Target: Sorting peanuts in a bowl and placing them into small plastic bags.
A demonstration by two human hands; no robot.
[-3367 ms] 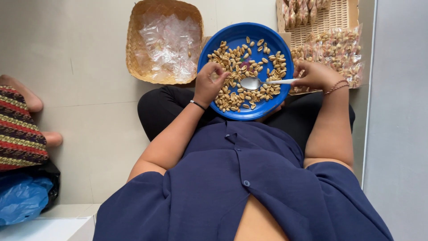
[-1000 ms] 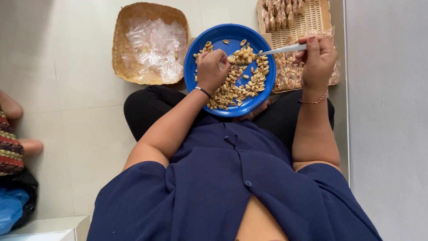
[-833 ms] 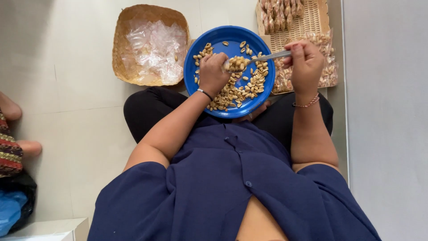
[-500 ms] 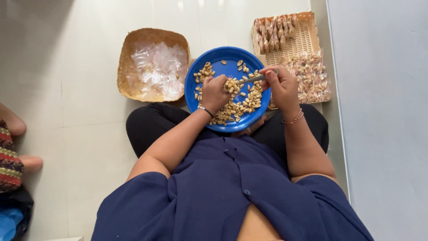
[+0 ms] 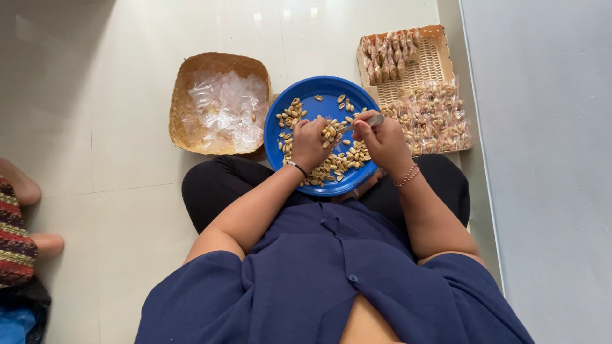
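Note:
A round blue plate [image 5: 322, 90] holding several shelled peanuts [image 5: 292, 116] rests on my lap. My left hand [image 5: 308, 144] is curled over the middle of the plate, fingers closed around a small clear bag that is mostly hidden. My right hand [image 5: 380, 139] sits just right of it, gripping a metal spoon [image 5: 370, 121] whose bowl tips toward the left hand. The two hands nearly touch above the nuts.
A woven basket [image 5: 217, 105] of clear empty bags [image 5: 226, 108] lies left of the plate. A flat woven tray [image 5: 426, 60] with filled peanut packets [image 5: 433, 114] is at the right, beside a grey wall [image 5: 542, 159]. Another person's knee and patterned cloth [image 5: 16, 236] are far left.
My right hand brought the spoon in from the plate's right rim to the middle, beside my left hand. The view shifted, so plate and baskets sit lower in frame.

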